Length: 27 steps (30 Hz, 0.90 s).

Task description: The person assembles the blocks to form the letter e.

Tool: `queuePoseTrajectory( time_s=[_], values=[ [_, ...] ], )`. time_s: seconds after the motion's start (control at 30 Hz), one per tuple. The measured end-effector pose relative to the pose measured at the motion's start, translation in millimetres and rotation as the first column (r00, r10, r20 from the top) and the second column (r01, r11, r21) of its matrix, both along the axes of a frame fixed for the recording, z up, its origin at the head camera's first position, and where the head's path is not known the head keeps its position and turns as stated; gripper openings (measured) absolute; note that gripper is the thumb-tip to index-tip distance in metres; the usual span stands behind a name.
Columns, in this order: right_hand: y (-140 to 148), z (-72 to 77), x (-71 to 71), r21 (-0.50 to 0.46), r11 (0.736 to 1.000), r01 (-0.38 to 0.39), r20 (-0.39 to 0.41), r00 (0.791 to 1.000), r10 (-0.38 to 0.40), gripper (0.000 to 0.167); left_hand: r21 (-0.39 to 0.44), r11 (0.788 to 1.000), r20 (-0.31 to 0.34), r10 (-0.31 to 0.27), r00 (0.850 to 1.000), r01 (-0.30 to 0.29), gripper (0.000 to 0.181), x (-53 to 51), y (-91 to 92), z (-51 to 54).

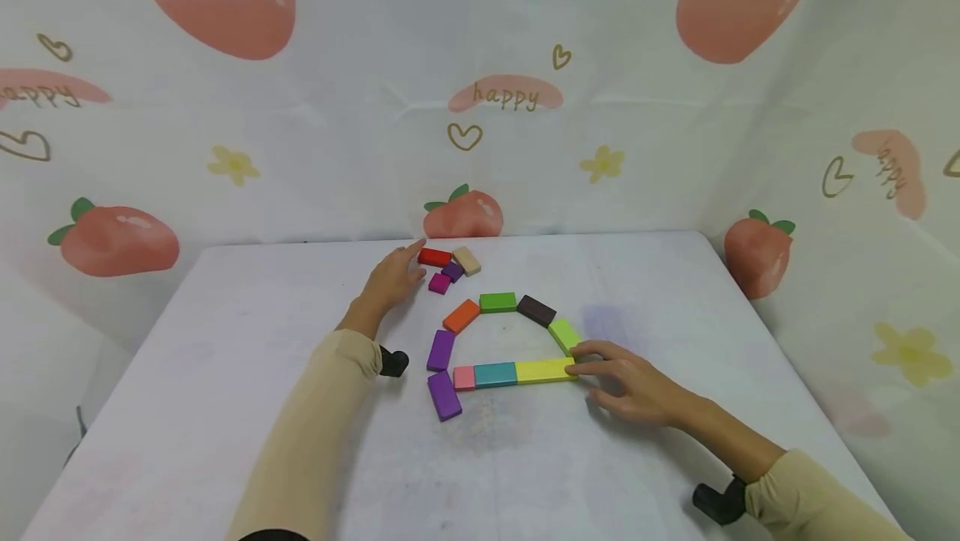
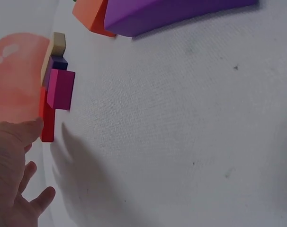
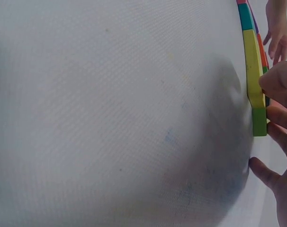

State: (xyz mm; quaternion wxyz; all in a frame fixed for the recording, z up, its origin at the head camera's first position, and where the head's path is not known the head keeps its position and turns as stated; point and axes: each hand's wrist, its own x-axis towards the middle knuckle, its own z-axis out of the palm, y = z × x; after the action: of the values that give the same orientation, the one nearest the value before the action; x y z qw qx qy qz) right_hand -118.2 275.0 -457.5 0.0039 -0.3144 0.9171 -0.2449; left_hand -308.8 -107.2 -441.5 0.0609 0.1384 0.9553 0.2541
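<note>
The yellow block [image 1: 543,371] looks smooth, matt; tabletop [image 1: 570,466] finely textured; backdrop [image 1: 360,166] creased, cloth-like.

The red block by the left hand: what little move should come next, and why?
I'd probably curl the left hand round the red block: the hand looks spread right beside it, and the block lies apart from the arch of blocks, so it may be the next piece to bring over.
</note>
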Motion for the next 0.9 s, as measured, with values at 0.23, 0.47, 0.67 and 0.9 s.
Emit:
queuePoseTrajectory(
  time_s=[0.23,0.47,0.67,0.9],
  values=[
    [-1.0,1.3,-0.7,0.003,1.0,0.009,0.021,1.0,-0.009,0.038,-0.058,0.998,0.051,-0.036,0.998,0.039,0.059,-6.8,3.4,-1.5],
    [-0.8,1.8,-0.7,0.008,1.0,0.013,0.025,1.0,-0.014,0.038,-0.121,0.991,0.017,-0.045,0.999,0.047,0.056,-7.3,3.2,-0.9],
    [-0.4,1.6,-1.0,0.005,1.0,0.019,0.028,0.999,-0.019,0.037,-0.109,0.994,-0.101,-0.029,0.994,0.018,0.049,-5.9,-2.3,-3.3],
    [-0.2,-0.2,-1.6,-0.002,1.0,0.017,0.033,0.999,-0.016,0.037,-0.056,0.998,-0.21,0.02,0.977,-0.033,0.032,-0.8,-4.7,-8.0]
  ],
)
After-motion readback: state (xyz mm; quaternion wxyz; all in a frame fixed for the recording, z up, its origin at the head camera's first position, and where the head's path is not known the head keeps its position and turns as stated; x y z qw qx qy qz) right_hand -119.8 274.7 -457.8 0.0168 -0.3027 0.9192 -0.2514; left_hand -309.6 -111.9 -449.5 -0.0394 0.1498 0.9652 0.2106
